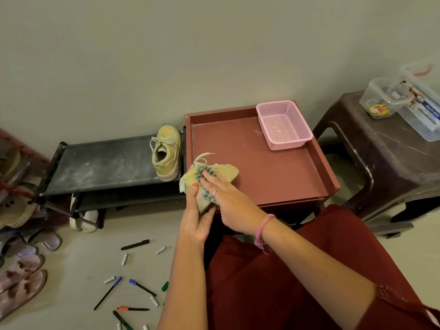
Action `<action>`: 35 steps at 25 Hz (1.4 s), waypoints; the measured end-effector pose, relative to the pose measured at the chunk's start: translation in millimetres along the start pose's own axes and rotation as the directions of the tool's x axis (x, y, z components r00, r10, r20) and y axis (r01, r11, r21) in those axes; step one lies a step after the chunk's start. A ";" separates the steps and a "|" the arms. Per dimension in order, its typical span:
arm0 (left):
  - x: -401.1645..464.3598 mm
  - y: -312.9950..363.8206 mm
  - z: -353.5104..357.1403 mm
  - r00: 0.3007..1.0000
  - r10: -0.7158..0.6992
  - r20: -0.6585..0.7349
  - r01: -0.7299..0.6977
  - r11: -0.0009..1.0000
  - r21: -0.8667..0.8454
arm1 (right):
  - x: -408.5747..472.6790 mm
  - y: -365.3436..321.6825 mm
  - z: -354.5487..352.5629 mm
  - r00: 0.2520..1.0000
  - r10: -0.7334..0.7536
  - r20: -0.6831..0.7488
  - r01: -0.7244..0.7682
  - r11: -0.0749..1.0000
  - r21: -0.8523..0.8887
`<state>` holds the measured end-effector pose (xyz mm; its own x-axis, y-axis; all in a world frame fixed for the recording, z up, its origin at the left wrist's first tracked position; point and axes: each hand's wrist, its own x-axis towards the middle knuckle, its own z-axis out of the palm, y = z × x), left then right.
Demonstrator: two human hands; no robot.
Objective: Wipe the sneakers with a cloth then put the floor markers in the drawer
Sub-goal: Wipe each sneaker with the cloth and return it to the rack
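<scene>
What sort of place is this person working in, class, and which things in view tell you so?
Probably a home entryway or shoe corner. A low black shoe rack stands against the wall with a yellow sneaker on top, sandals lie on the floor beside it, and a red cabinet adjoins the rack.

A home, likely an entryway or shoe corner against a plain wall. At left of the frame a low black shoe rack (104,163) holds a sneaker (166,152), with sandals (21,277) crowded on the tiled floor (78,270) at lower left. At right stand a red cabinet (259,158) carrying a pink basket (283,125) and a brown plastic stool (385,148) with clear boxes (404,103).
</scene>
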<state>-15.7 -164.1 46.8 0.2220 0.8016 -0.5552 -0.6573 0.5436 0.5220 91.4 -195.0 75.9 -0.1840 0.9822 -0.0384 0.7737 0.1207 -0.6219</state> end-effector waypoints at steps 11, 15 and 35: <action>17.3 -15.8 -19.7 0.998 -0.064 -0.004 0.064 0.996 -0.067 | 8.2 -7.0 -7.5 0.990 0.023 0.140 -0.009 0.995 -0.100; 20.5 -26.1 -15.2 0.997 -0.066 0.030 0.066 0.998 0.017 | 4.8 -4.3 -4.9 0.985 -0.170 -0.007 0.147 0.869 -0.473; 32.4 -24.4 -22.5 0.987 0.047 0.155 -0.062 0.994 0.091 | 2.3 48.8 1.3 0.992 0.113 -0.060 -0.111 0.993 0.044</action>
<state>-8.7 -157.1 1.5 0.2991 0.8553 -0.4230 -0.6013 0.5132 0.6124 127.9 -187.0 44.5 -0.0586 0.9964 -0.0620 0.7621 0.0045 -0.6474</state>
